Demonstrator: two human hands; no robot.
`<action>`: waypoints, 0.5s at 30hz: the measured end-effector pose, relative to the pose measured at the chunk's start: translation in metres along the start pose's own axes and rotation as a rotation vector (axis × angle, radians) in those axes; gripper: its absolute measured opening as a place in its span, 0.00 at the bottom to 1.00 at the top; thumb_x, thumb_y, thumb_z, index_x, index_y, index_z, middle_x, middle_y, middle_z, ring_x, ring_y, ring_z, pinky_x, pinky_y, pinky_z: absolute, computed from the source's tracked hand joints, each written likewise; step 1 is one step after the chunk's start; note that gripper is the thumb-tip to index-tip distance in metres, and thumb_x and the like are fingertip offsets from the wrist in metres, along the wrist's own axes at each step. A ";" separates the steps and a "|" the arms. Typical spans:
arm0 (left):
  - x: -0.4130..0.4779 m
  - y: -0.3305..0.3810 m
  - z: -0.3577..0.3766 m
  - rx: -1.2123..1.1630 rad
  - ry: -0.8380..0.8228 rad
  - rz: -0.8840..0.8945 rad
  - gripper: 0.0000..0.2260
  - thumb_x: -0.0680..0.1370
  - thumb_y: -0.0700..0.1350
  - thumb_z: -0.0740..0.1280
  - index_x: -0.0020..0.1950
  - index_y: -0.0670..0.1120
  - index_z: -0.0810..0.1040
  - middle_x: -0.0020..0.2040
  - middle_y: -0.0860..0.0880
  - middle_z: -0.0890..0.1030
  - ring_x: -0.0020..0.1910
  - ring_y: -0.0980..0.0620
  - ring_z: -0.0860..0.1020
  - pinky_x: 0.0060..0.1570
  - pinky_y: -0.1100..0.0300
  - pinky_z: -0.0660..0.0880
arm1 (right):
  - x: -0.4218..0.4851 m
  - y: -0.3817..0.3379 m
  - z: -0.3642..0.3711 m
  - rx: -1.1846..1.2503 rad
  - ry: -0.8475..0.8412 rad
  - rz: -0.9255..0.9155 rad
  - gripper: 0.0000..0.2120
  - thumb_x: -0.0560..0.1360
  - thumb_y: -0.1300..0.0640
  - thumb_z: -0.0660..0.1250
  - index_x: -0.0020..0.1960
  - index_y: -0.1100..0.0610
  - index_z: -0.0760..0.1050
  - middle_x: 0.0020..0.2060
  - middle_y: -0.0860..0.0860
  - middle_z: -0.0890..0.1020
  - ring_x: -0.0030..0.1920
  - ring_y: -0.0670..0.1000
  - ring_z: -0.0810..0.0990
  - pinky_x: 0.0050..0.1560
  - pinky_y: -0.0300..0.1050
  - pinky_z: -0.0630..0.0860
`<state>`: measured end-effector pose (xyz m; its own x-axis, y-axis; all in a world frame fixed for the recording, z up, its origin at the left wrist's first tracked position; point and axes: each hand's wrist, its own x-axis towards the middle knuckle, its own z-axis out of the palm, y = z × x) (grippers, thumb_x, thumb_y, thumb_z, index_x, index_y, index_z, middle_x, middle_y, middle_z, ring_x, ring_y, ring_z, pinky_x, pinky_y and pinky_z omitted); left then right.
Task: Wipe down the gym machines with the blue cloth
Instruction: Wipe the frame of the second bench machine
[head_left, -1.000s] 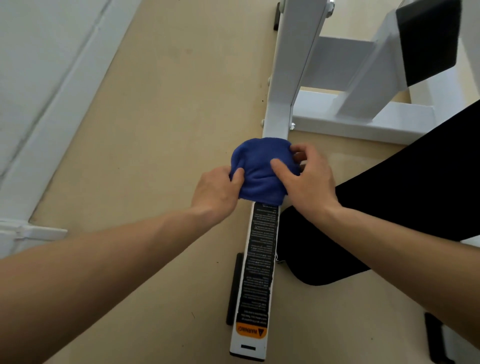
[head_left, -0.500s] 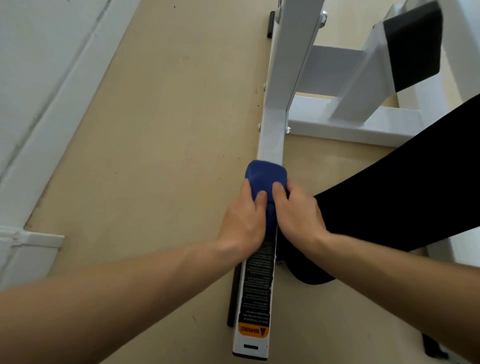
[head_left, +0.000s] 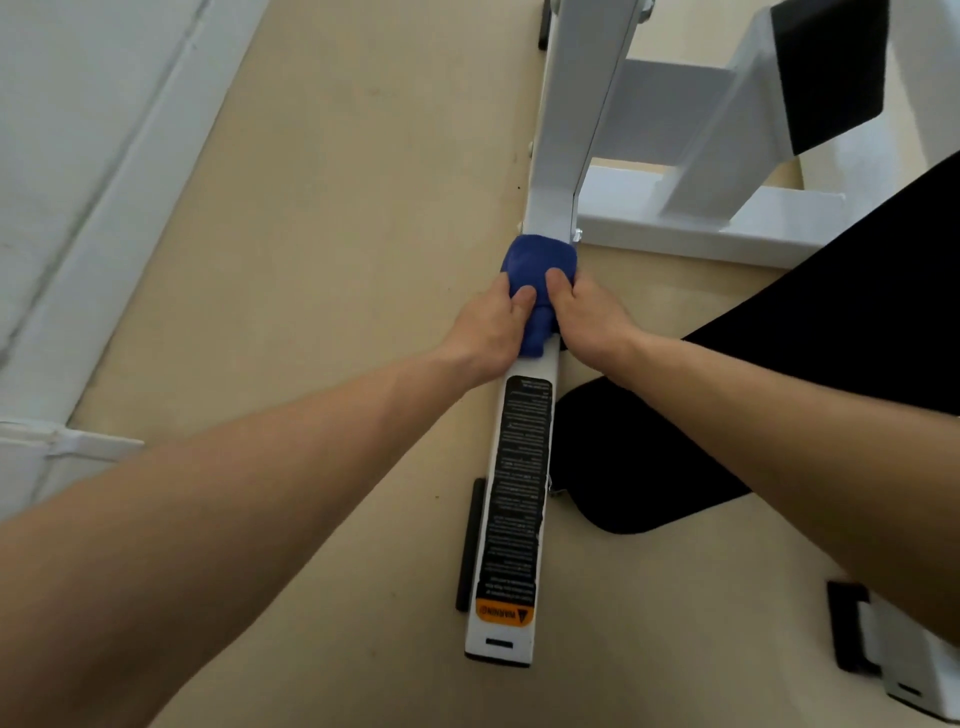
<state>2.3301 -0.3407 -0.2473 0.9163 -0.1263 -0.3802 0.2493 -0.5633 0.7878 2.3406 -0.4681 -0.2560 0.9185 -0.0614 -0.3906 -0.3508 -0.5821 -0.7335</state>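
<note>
Left hand (head_left: 485, 327) and right hand (head_left: 589, 319) both grip blue cloth (head_left: 537, 257), bunched round white machine bar (head_left: 563, 156) near joint. I read WARNING, upside down, on orange strip of one black label (head_left: 517, 493); finer print unreadable. Two hands, one cloth.

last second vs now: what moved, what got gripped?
The left hand and right hand closed in from loose pinches at the sides to gripping the blue cloth bunched round the white bar. They pulled it toward the person, then pushed it back up to the upright, baring the bar above the label. Bar and label stayed put.
</note>
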 end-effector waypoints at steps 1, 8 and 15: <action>-0.008 -0.004 0.001 -0.001 -0.009 0.007 0.14 0.85 0.48 0.53 0.66 0.44 0.72 0.54 0.48 0.78 0.51 0.50 0.75 0.49 0.61 0.66 | -0.006 0.003 0.002 -0.014 -0.002 0.011 0.21 0.84 0.46 0.51 0.65 0.60 0.71 0.54 0.56 0.80 0.53 0.56 0.78 0.55 0.48 0.72; -0.065 -0.023 0.004 -0.021 -0.084 -0.002 0.14 0.85 0.48 0.54 0.68 0.46 0.70 0.56 0.49 0.79 0.52 0.52 0.76 0.52 0.60 0.69 | -0.075 0.012 0.018 0.024 -0.015 0.020 0.20 0.85 0.46 0.50 0.69 0.57 0.66 0.56 0.54 0.79 0.53 0.55 0.79 0.56 0.52 0.75; -0.115 -0.041 0.012 -0.018 -0.105 -0.012 0.13 0.85 0.49 0.54 0.67 0.48 0.70 0.54 0.51 0.79 0.46 0.58 0.77 0.42 0.69 0.69 | -0.126 0.019 0.033 0.040 -0.006 0.039 0.17 0.85 0.46 0.50 0.69 0.53 0.64 0.51 0.52 0.81 0.44 0.49 0.81 0.44 0.47 0.80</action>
<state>2.2109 -0.3132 -0.2423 0.8754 -0.2051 -0.4376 0.2666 -0.5503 0.7913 2.2119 -0.4442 -0.2387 0.9029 -0.0790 -0.4226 -0.3938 -0.5462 -0.7393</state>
